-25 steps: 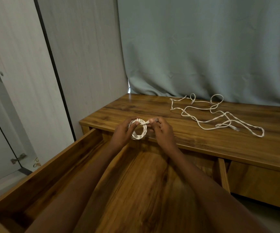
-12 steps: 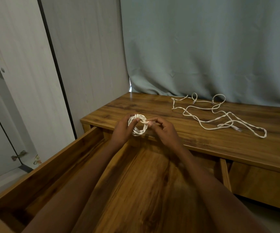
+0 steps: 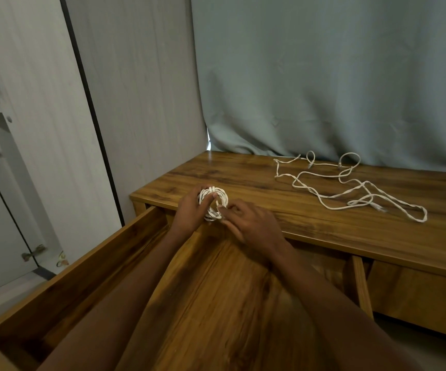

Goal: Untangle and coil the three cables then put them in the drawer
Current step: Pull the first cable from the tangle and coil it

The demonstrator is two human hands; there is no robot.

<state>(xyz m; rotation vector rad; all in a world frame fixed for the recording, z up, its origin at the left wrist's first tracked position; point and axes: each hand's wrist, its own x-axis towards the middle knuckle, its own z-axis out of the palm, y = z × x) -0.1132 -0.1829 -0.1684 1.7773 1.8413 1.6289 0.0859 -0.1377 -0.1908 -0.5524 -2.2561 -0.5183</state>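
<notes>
Single head view, looking forward and down, close over open drawer (image 3: 88,266), cabinet top (image 3: 323,218) beyond.

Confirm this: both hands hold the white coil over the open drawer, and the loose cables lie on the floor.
Not quite. The loose cables lie on the wooden top, not the floor, as the head view shows. The rest stands: the left hand and right hand hold the white coil over the open drawer.
</notes>
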